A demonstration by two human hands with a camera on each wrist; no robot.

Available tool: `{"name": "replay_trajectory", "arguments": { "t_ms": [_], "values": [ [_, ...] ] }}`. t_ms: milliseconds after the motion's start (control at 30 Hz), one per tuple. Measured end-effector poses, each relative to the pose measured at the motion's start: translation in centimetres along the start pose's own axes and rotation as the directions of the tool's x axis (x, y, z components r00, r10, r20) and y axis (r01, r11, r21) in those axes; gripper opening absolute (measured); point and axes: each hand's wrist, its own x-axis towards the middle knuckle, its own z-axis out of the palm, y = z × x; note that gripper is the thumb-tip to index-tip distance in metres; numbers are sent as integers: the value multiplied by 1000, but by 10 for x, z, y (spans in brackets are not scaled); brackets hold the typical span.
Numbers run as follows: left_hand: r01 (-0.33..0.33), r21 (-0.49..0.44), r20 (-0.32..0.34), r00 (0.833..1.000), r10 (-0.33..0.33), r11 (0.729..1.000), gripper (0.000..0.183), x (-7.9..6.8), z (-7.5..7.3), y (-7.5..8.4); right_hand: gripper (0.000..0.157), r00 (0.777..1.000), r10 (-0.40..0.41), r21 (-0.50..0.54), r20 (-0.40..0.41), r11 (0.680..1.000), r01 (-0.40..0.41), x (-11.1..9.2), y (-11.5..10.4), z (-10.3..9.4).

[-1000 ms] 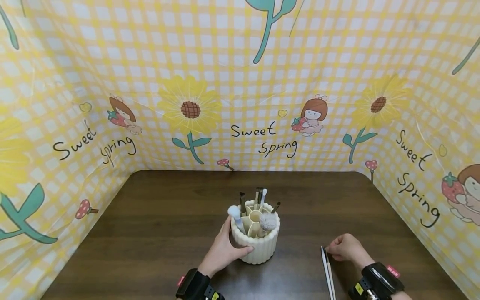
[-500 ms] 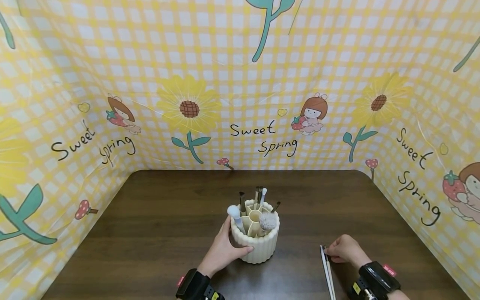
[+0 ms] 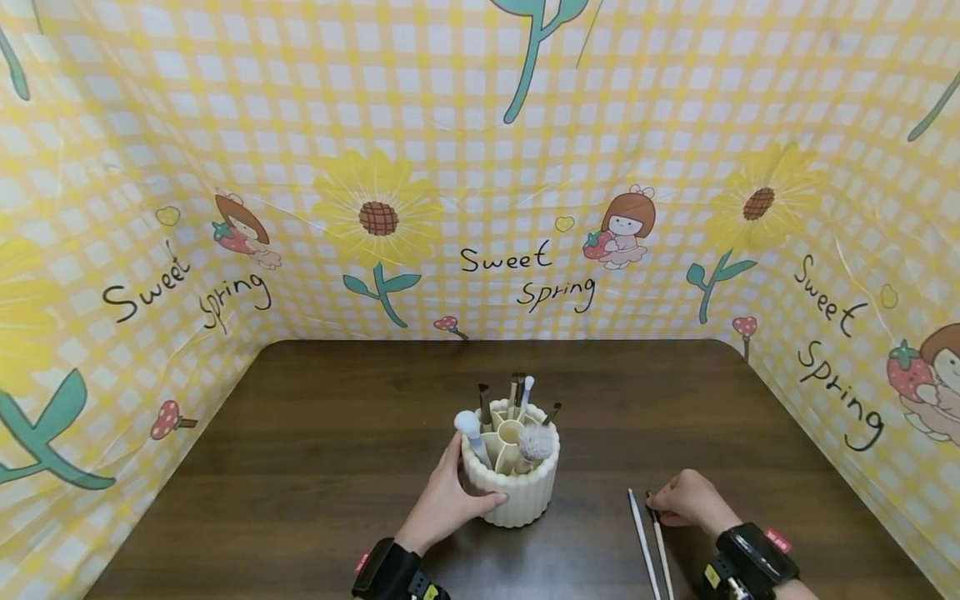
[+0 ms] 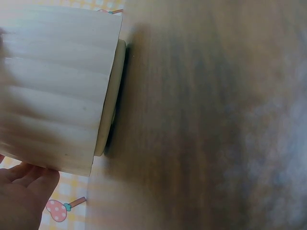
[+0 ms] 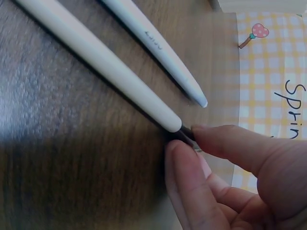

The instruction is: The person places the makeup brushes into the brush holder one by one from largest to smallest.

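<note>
My left hand [image 3: 441, 506] grips a cream fluted brush holder [image 3: 517, 500] around its near left side, thumb across the front; in the left wrist view the holder's wall [image 4: 57, 86] rises above my fingers [image 4: 43, 184]. Makeup brushes fill several of its compartments, among them a white-headed one [image 3: 468, 425] and a fluffy grey one [image 3: 536, 443]. To the right, my right hand [image 3: 692, 497] pinches the dark end of a cream-handled makeup brush [image 5: 110, 67] between thumb and fingers. Left of it lies a white tapered stick [image 3: 642, 537], probably another brush's handle, apart from my hand.
A dark wooden table [image 3: 337, 400] carries everything. Yellow checked cloth [image 3: 480, 167] printed with flowers and lettering stands around its back and sides. Bare tabletop lies between the holder and the brushes on the right. Black wrist devices [image 3: 753, 560] sit on both wrists.
The white stick has shifted left, so a gap now separates it from the cream-handled brush. My right hand has moved slightly left; my left hand and the holder stay put.
</note>
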Motion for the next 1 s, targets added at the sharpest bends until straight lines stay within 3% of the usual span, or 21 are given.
{"name": "replay_trajectory", "arguments": {
  "t_ms": [333, 700, 1000],
  "values": [
    [5, 23, -8, 1000, -5, 1000, 116, 0, 0, 1, 12, 1000, 21, 38, 20, 999, -22, -2, -3, -3],
    [-3, 26, -6, 1000, 3, 1000, 116, 0, 1, -1, 11, 999, 33, 71, -10, 997, -33, 0, -2, -6],
    [-3, 42, -12, 1000, 3, 999, 117, 1, 1, -1, 28, 993, -54, 10, -107, 998, 56, 3, -15, -28]
  ]
}}
